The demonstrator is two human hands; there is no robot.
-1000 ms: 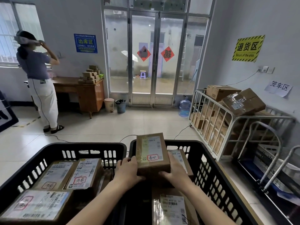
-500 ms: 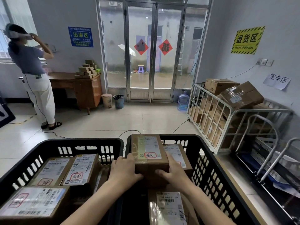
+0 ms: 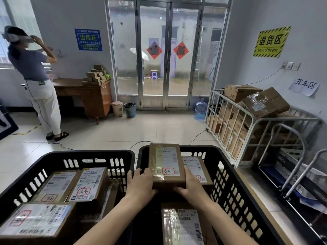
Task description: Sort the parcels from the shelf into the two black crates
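Parcel [image 3: 166, 167]: a brown cardboard box, label up, with a white shipping label and a red-framed handwritten mark. It is held between both hands over the right black crate [image 3: 228, 167]. The left hand [image 3: 139, 184] grips its near left corner, fingers up along the side. The right hand [image 3: 192, 188] grips the near right corner in the same way. The hands are apart, the parcel between them, and both are clamped on it. Whether its underside rests on anything cannot be told.

Just right of the right hand, partly hidden by the held box, a second labelled parcel [image 3: 196, 167] lies in the same crate. Below the wrists, nearer the person, a taped parcel [image 3: 182, 225] lies label up in that crate.

Left of the left hand stands the left black crate [image 3: 88, 153], just beside the right one. In it lie a flat parcel [image 3: 56, 186] and, touching its right side, a thicker parcel [image 3: 88, 184], both red-stamped. Nearer the person lies a large parcel [image 3: 35, 221].

Well beyond the hands are glass doors [image 3: 168, 55]. Far to the left a second person [image 3: 35, 82] stands, hands raised to the head, beside a wooden bench [image 3: 88, 96] carrying a stack of small boxes [image 3: 96, 76]. To the right of the hands a metal cage trolley [image 3: 247, 131] holds cartons, with a water bottle [image 3: 200, 109] at its far end.
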